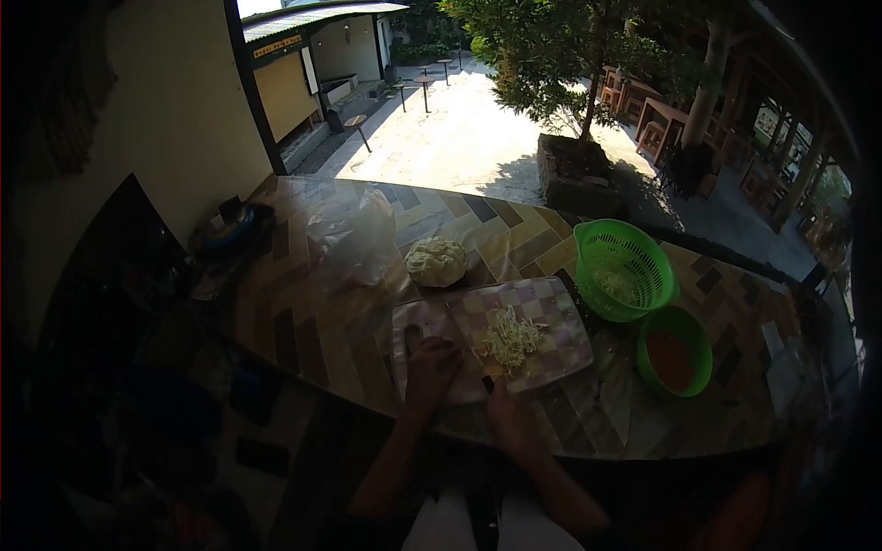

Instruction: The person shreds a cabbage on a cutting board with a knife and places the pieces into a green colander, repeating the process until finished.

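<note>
Shredded cabbage (512, 337) lies in a loose pile on a checkered cutting board (568, 354). On the board's left part, by its handle hole, rests my left hand (434, 360) with its fingers curled in; whatever is under them is too dark to make out. My right hand (507, 415) is closed at the board's front edge, around a knife whose dark handle (489, 384) shows above the fingers. Its blade is hard to make out. Just behind the board sits a pale head of cabbage (435, 262).
A green colander (588, 248) with pale shreds inside stands right of the board. In front of it is a green bowl (705, 354) with orange-red contents. A clear plastic bag (354, 239) lies at the back left of the patterned table (266, 317).
</note>
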The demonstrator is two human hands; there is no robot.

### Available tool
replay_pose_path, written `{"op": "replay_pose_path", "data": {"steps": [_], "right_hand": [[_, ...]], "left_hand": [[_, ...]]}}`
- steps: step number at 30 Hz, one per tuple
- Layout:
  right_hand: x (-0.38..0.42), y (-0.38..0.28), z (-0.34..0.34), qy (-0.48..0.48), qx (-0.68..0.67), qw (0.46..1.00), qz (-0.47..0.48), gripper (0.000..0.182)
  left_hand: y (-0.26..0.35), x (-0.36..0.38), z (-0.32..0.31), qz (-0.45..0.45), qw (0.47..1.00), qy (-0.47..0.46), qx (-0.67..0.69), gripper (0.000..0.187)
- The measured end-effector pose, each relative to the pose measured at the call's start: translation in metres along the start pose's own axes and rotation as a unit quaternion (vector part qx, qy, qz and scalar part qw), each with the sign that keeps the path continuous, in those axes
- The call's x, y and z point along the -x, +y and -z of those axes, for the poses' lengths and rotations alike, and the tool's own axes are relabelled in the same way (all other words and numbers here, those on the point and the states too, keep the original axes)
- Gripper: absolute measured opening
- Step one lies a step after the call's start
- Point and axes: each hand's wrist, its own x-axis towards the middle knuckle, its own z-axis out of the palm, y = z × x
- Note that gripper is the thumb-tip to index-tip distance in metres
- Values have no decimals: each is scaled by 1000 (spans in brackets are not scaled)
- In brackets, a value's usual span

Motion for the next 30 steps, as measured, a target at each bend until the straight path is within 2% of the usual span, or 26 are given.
{"op": "replay_pose_path", "data": {"steps": [8,11,14,17,20,23,26,29,30], "right_hand": [[-4,11,-2,54,-11,998,7,34],[0,22,0,62,-62,996,-12,33],[10,22,15,104,-93,990,12,36],[10,30,16,163,-107,980,47,36],[12,37,19,167,-98,981,27,41],[19,39,25,190,-62,980,10,34],[17,54,24,222,-18,975,23,33],[22,58,34,208,21,977,40,33],[22,61,36,207,37,977,41,34]], "left_hand": [[1,0,-1,-31,999,10,-3,14],[-21,-2,-12,-76,996,-23,-49,13],[-14,-15,-20,-119,973,-58,-188,12],[18,-29,-22,-90,978,-61,-176,13],[7,-40,-48,-45,997,-62,-9,15],[24,-44,-47,9,992,-85,94,18],[24,-42,-41,22,995,-88,47,30],[40,-36,-32,-53,991,102,-69,45],[44,-33,-28,4,997,74,-30,67]]}}
